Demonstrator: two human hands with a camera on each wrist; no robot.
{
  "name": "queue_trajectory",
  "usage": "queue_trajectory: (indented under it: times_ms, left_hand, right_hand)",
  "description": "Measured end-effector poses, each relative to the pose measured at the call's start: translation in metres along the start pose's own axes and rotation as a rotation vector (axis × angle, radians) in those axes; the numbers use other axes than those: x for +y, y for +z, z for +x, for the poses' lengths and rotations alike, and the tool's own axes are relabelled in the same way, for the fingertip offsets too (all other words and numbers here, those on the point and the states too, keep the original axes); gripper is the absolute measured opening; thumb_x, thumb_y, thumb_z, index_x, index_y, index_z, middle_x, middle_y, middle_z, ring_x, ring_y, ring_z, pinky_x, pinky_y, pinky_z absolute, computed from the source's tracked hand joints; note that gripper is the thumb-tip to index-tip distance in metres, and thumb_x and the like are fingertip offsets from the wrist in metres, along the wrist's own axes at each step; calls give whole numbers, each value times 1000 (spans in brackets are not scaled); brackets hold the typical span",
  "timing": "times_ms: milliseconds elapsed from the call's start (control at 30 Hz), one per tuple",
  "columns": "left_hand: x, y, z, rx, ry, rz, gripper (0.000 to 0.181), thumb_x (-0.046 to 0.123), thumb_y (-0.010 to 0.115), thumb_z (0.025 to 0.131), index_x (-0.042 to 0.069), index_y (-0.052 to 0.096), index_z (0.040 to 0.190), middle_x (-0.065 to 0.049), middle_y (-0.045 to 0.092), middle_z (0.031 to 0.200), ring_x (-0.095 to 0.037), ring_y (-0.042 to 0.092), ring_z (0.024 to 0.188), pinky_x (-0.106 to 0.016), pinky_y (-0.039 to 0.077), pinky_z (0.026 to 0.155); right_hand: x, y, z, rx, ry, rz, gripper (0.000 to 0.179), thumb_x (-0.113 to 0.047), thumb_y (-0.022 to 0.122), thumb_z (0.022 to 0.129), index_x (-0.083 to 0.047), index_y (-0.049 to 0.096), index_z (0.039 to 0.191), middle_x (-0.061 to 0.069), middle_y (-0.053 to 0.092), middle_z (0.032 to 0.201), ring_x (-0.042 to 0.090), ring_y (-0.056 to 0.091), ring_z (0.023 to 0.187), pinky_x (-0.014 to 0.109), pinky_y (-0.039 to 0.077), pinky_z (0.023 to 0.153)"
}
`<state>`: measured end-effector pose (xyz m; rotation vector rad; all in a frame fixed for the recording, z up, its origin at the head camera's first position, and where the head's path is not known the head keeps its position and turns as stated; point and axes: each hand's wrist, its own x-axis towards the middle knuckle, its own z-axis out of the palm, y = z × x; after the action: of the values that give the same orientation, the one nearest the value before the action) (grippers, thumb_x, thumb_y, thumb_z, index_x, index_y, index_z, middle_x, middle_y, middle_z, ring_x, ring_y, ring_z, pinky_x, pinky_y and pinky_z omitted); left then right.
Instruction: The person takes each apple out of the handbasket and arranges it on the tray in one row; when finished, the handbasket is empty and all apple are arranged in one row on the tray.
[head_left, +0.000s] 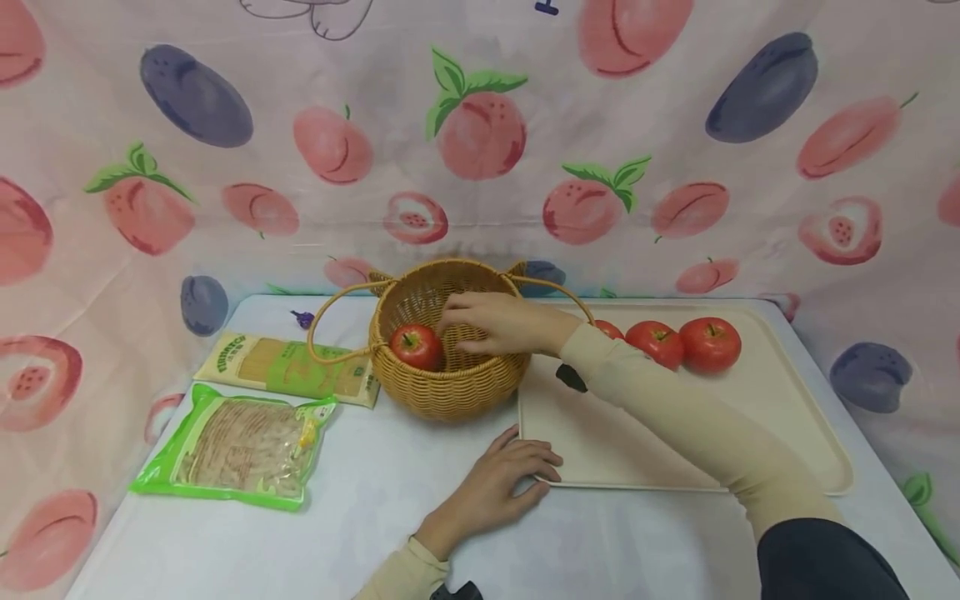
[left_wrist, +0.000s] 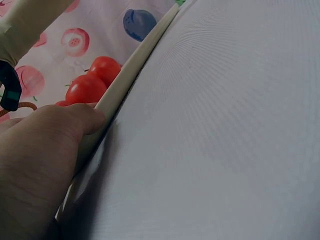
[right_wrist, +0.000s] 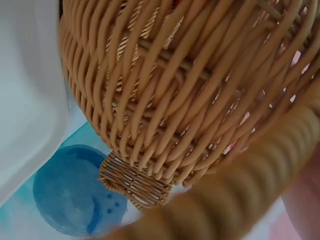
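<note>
My right hand [head_left: 502, 325] reaches over the right rim into a wicker basket [head_left: 450, 400], fingers bent with a gap between them and nothing visible in it. Beside its fingertips, at the basket's left, lies a red apple [head_left: 417, 347]. In the right wrist view the basket's woven side [right_wrist: 165, 90] fills most of the picture, with its blurred handle [right_wrist: 230, 185] crossing in front. My left hand [head_left: 491, 483] rests on the near left corner of a cream tray [head_left: 622, 450]. The left wrist view shows a digit over the tray's rim [left_wrist: 127, 72].
Three red apples, such as the rightmost apple [head_left: 710, 345], sit along the tray's back, partly behind my right sleeve. Left of the basket lie a pack of noodles [head_left: 292, 367] and a green-edged food bag [head_left: 240, 450]. A small purple item [head_left: 302, 319] lies behind them. Fruit-print cloth hangs behind.
</note>
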<state>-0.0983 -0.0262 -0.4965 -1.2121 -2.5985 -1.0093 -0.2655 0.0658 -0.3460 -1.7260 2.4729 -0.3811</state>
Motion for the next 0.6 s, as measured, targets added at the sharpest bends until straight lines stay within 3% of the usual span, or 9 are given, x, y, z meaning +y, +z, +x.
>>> queue_trajectory:
  times_ms: [367, 600]
  left_hand:
    - [1, -1, 0, 1, 2, -1, 12, 26, 57, 94, 28, 67, 102, 15, 62, 122, -5, 47, 127, -45, 24, 118]
    - [2, -3, 0, -2, -1, -1, 12, 27, 57, 94, 27, 67, 102, 15, 62, 122, -5, 48, 127, -45, 25, 117]
  right_hand:
    - [-4, 1, 17, -118, -71, -194, 34, -27, 62, 91, -21, 55, 124, 0, 51, 122, 15, 52, 104, 31, 51, 83]
    - [-9, 1, 23, -180, -42, -192, 39, -28, 61, 92, -23, 52, 129, 3, 48, 127, 19, 53, 111, 35, 51, 90]
